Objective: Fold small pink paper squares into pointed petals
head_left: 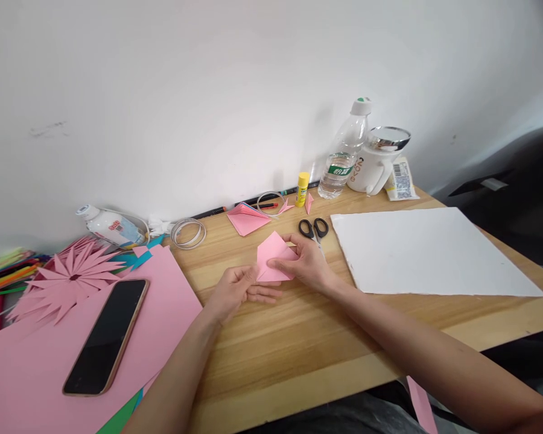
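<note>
Head view, paper: a folded pink paper (pixel 271 248) is between the two hands, above the middle of the table (pixel 253 355), its pointed end turned toward the wall (pixel 208 90)
Paper's handling: likely very light and thin, a little stiffer where layers overlap, easily creased or bent out of line; probably not very slippery, and best taken by its edges or doubled parts with a flat, gentle pinch
Right hand: this hand (pixel 311 260) has its grip closed on the paper's right side, thumb lying flat across the front, fingers around the far edge and behind
Left hand: this hand (pixel 235 288) pinches the lower left edge with a light grip, thumb near the edge, other fingers stretched out below the paper
Arms: both forearms reach in from the near side and converge, the right one at a longer slant, wrists nearly straight
Near the hands: black-handled scissors (pixel 321 229) just beyond the right hand, a folded pink stack (pixel 248 220) past the paper's tip
</note>
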A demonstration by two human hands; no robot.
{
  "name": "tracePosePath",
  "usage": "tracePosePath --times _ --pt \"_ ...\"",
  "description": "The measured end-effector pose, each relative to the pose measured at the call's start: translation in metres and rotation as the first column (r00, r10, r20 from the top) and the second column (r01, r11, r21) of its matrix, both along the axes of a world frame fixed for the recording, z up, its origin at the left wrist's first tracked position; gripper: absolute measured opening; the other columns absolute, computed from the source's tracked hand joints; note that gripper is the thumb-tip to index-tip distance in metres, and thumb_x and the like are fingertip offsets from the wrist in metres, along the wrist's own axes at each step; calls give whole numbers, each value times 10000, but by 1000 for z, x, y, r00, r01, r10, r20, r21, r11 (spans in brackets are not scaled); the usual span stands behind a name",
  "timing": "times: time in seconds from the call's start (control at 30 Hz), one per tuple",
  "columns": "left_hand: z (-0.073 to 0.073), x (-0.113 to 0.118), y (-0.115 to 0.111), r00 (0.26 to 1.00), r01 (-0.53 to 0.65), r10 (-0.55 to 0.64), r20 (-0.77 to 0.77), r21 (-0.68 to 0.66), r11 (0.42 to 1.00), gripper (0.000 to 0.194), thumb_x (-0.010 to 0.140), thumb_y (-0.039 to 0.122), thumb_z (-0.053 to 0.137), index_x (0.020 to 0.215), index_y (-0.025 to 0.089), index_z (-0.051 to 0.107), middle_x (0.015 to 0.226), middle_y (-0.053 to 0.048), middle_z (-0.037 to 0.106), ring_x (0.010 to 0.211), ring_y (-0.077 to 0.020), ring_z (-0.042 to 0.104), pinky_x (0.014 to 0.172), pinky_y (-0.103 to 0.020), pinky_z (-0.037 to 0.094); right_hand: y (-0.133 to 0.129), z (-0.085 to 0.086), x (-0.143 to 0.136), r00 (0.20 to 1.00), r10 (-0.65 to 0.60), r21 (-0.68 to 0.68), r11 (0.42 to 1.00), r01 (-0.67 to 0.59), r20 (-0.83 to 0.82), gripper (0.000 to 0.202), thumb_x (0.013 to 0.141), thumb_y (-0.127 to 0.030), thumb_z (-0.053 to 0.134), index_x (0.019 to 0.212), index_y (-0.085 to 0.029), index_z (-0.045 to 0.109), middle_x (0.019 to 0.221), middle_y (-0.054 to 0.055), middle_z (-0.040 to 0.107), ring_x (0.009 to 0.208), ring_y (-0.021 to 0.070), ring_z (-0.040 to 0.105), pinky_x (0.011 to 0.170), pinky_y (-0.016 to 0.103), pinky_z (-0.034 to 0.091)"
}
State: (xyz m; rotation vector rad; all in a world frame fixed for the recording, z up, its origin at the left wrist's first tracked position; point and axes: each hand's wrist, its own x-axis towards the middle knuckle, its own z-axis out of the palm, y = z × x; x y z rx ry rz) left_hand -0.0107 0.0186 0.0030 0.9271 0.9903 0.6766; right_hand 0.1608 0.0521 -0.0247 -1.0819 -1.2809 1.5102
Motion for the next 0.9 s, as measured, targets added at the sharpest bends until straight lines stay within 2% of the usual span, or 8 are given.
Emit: tracePosePath --times 0.13,0.23,0.3,0.4,0.5,0.73,0.9 --pt "-2 1 -1 992 52 -46 -118 46 998 389 741 374 634 981 70 599 963 -192 675 805 -263 671 769 -408 528 -2 2 -1 997 20 57 998 -24 70 456 594 -328 721 969 -163 520 684 -5 638 529 117 565 451 202 426" --pt "-4 1 -1 990 21 -13 -138 57 998 392 731 384 638 968 72 607 933 -180 685 788 -250 674 768 -407 531 -3 6 -2 985 -25 187 982 -8 173 418 621 -325 699 968 -148 546 822 33 645 694 146 591 589 238 462" --pt "-5 1 -1 990 -21 33 -134 86 996 385 717 394 648 930 75 616 895 -167 695 773 -246 675 751 -399 538 -3 8 -1 970 -41 244 970 -20 240 467 602 -334 713 998 -143 555 920 53 636 800 168 581 672 257 459" --pt "-5 1 0 988 -79 97 -119 146 986 380 700 404 660 884 73 619 844 -151 703 756 -246 677 720 -382 549 -2 8 0 955 12 180 981 -68 296 585 553 -365 744 1053 -135 543 890 45 629 747 159 563 610 239 447" --pt "-4 2 1 983 -104 130 -127 198 975 395 685 429 663 862 79 615 801 -135 707 741 -247 679 700 -372 553 1 6 2 956 40 109 991 -75 291 591 532 -377 753 1028 -124 553 800 20 614 659 130 532 538 215 421" --pt "-7 6 1 962 -136 191 -195 261 956 370 670 472 650 772 123 584 721 -97 711 687 -234 682 669 -357 552 2 4 1 992 100 -29 995 -98 83 568 487 -310 775 974 -128 548 761 2 614 650 124 537 541 211 430" --pt "-6 4 2 977 -100 134 -163 199 975 377 683 463 645 793 108 581 767 -128 708 679 -231 679 650 -355 549 1 5 0 995 66 -55 997 -62 76 549 482 -265 769 958 -120 539 740 -10 593 620 105 514 523 196 415"
